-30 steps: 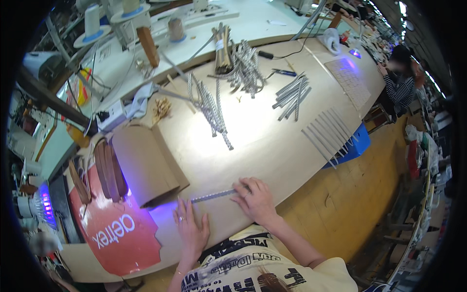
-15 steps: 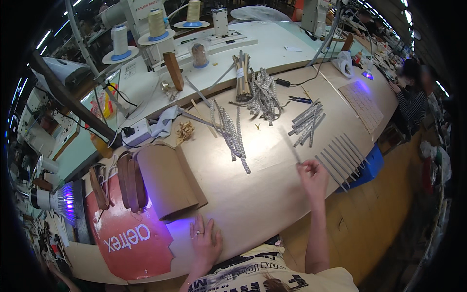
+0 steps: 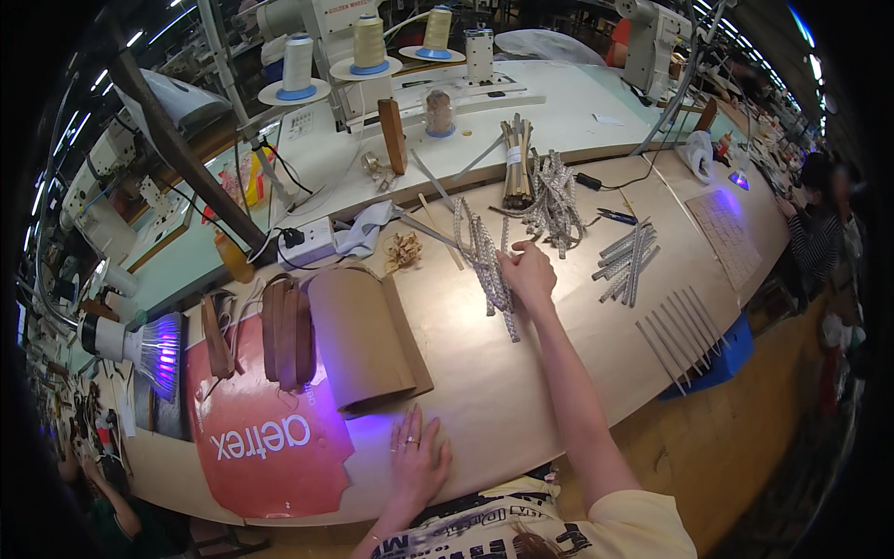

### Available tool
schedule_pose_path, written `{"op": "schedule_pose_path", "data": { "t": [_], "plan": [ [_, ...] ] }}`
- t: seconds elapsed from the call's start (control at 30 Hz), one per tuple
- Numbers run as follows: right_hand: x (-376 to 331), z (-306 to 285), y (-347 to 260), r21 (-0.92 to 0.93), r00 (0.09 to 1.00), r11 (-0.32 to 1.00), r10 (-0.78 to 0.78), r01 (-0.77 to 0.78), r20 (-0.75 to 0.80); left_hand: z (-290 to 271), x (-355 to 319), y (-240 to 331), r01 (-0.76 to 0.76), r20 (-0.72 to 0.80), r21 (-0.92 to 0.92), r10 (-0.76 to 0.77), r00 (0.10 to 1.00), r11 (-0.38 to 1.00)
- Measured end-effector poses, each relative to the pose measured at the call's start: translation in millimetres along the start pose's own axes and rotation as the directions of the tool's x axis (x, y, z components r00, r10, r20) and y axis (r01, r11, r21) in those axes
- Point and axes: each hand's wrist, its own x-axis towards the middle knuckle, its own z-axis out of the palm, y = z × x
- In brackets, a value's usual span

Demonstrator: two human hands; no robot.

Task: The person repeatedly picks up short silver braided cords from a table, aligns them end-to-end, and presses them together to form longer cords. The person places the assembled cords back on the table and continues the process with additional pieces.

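Note:
My left hand point(image 3: 419, 464) lies flat on the tan tabletop point(image 3: 503, 410), fingers spread, beside a rolled brown sheet point(image 3: 361, 340). A ring shows on one finger. My right hand point(image 3: 531, 277) reaches to a loose pile of grey-and-white braided strips point(image 3: 489, 265). Its fingers are bent and pressed together at the pile's right edge, on a strip; the fingertips are partly hidden. To the right lies a small heap of short grey strips point(image 3: 629, 256). Several thin grey strips point(image 3: 675, 340) lie side by side at the table's near right edge.
Behind the pile are a tied bundle of strips point(image 3: 518, 168) and a tangle of braid point(image 3: 556, 200). Brown straps point(image 3: 287, 331) lie on a red sheet point(image 3: 270, 419) at left, near a lit lamp point(image 3: 154, 349). A blue bin point(image 3: 717, 359) stands below the right edge.
My right hand has moved left and away from me, from the row of strips to the braided pile. The strip it held is out of its fingers. My left hand stays flat; the view has shifted.

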Motion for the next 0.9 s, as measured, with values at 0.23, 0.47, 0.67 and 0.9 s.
{"op": "schedule_pose_path", "data": {
  "t": [0.23,0.47,0.67,0.9],
  "plan": [
    [5,10,-20,0.141,0.999,0.99,0.024,-0.017,-0.048,2,1,1,0.004,-0.051,-0.022,-0.005,0.999,1.0],
    [-65,-71,-11,0.761,0.907,0.644,-0.267,-0.083,0.325,-1,3,0,0.0,-0.05,-0.046,-0.003,0.999,0.999],
    [-139,-110,-8,0.681,0.814,0.71,-0.282,-0.179,0.508,-1,4,2,0.007,-0.043,-0.069,-0.01,0.999,0.998],
    [-180,-104,10,0.612,0.729,0.789,-0.392,-0.048,0.562,-1,-14,11,-0.15,-0.113,0.002,0.149,0.982,0.989]
  ]
}}
